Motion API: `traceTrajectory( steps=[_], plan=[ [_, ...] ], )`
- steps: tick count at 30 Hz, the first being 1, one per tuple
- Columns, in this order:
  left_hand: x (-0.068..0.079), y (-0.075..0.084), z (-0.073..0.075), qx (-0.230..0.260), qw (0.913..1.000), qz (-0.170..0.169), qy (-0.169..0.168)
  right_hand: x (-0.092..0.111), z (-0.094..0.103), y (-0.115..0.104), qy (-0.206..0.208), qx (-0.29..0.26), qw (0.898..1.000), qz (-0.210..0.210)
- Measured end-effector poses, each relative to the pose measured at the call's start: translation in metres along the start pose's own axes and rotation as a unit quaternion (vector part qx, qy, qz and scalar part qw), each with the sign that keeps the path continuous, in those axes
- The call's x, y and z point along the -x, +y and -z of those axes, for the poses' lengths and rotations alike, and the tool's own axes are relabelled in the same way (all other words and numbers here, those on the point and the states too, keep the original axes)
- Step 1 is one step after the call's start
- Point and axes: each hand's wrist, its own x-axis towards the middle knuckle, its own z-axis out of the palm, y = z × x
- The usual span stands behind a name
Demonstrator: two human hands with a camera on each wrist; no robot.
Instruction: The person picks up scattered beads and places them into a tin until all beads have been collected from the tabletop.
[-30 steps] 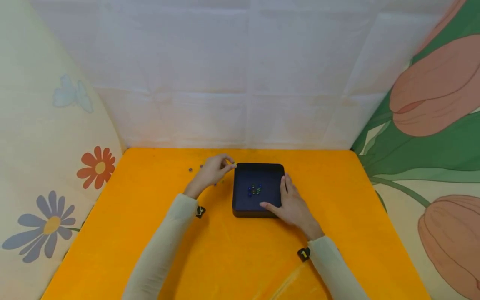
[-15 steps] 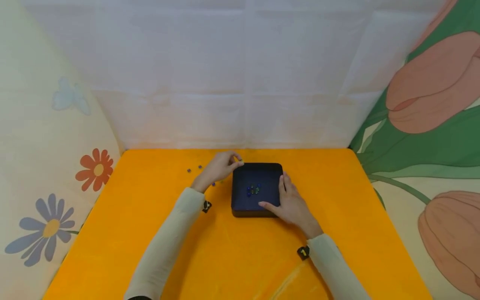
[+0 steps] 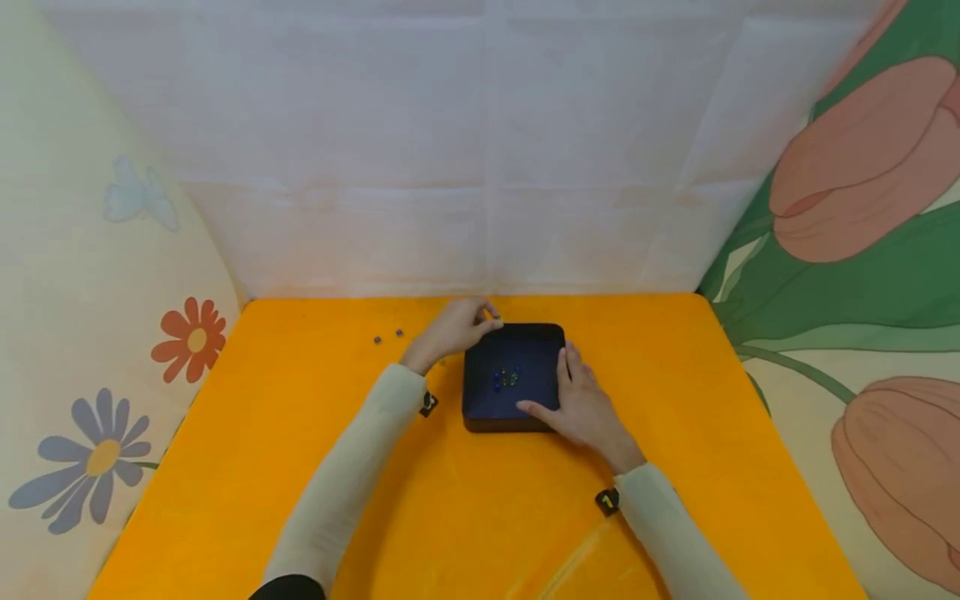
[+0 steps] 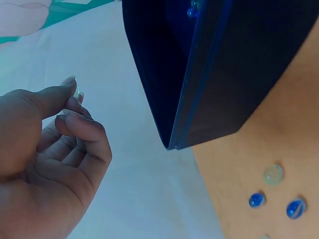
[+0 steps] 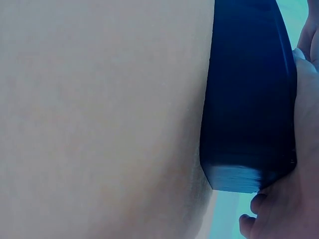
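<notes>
Since the earlier frames, the left hand [image 3: 456, 327] has travelled along the far edge of the black square tray [image 3: 506, 426], from its 10 o'clock corner to between 11 and 12 o'clock; the right hand [image 3: 585, 408] has kept its place at 4 o'clock. Head view, tray centre as dial, 12 pointing away from the wearer: the tray sits on the yellow cloth [image 3: 480, 517], with a cluster of blue and green marbles [image 3: 513, 380] near its centre and two loose marbles [image 3: 399, 332] outside between 9 and 10 o'clock. The right thumb lies over the near rim, fingers along the outer 3 o'clock wall; maintain this brace, since a light tray would probably slide if knocked. Left wrist view: thumb and fingertips pinch a small pale object [image 4: 77, 91], probably a glass marble; the remaining fingers are curled. Keep the pinch firm but light, as smooth glass should slip easily, and hold the knuckles clear of the rim. A pale green marble [image 4: 273, 175] rests outside the tray at 4 o'clock. Right wrist view: the right hand grips the tray; avoid tipping it, so that the marbles inside do not roll.
</notes>
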Motion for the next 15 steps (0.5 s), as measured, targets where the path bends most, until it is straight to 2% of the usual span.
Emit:
traceTrajectory(
  steps=[4, 15],
  plan=[
    [-0.008, 0.003, -0.003, 0.007, 0.9999, -0.003, -0.006, -0.001, 0.0, 0.0, 0.0, 0.0, 1.0, -0.001],
    [-0.023, 0.01, -0.017, -0.01, 0.9996, -0.023, -0.012, 0.002, -0.001, 0.001, -0.006, -0.001, 1.0, -0.004]
  ],
)
